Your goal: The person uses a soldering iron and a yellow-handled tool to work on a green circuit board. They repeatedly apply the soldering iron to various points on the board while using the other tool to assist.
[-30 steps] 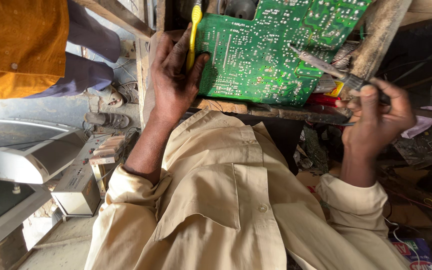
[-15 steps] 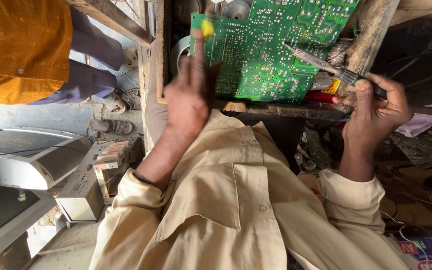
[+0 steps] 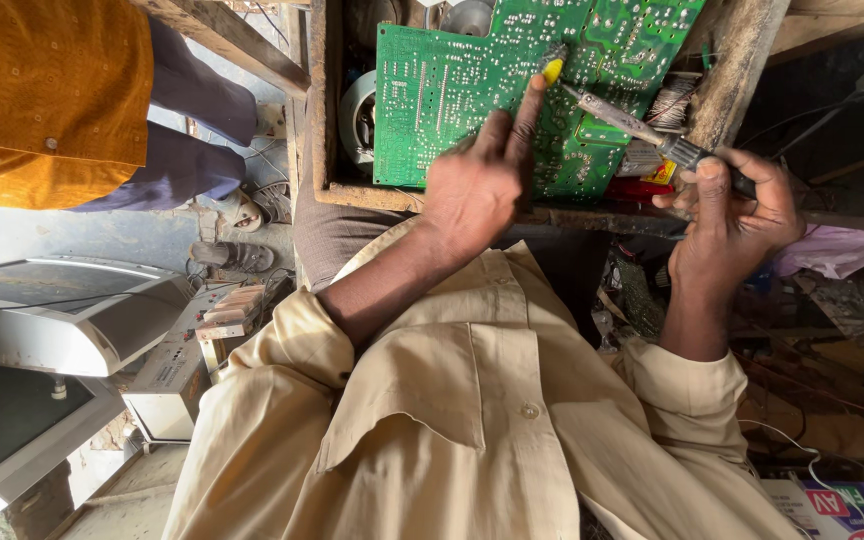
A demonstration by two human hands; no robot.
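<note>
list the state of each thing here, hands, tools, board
left hand: fingers on the yellow-handled tool, over the board
yellow-handled tool: tip against the board
right hand: shut on the soldering iron
soldering iron: tip touching the board
green circuit board: solder side up, lying in the wooden tray

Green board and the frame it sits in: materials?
Green circuit board: looks like rigid laminate under glossy green coating, with pale traces and dotted solder points. Frame: apparently bare wood, rough, brown and worn, grain faintly visible. Exact laminate type cannot be told.
</note>
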